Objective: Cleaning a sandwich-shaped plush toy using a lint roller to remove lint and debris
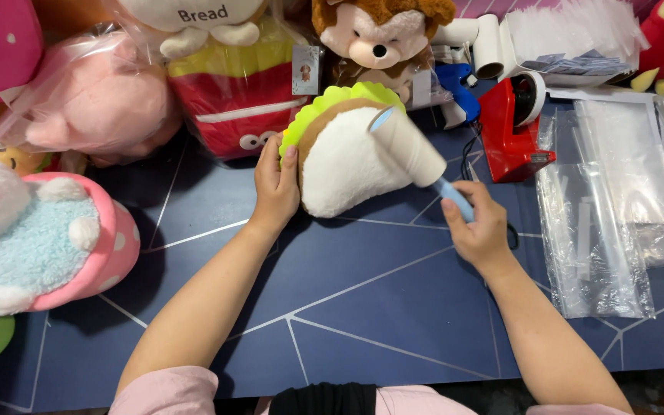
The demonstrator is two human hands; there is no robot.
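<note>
A taco-shaped plush toy [341,161], white with a brown shell and a green frilled rim, lies on the dark blue table mat [363,284]. My left hand [274,188] grips its left edge. My right hand [479,227] holds the light blue handle of a lint roller [409,146], and the roller's white drum rests against the toy's upper right side.
Bagged plush toys crowd the back and left: a pink one [94,100], a red and yellow one [232,100], a brown monkey [378,34], a pink shoe-shaped one [48,242]. A red tape dispenser [512,134] and clear plastic bags [601,230] lie at the right.
</note>
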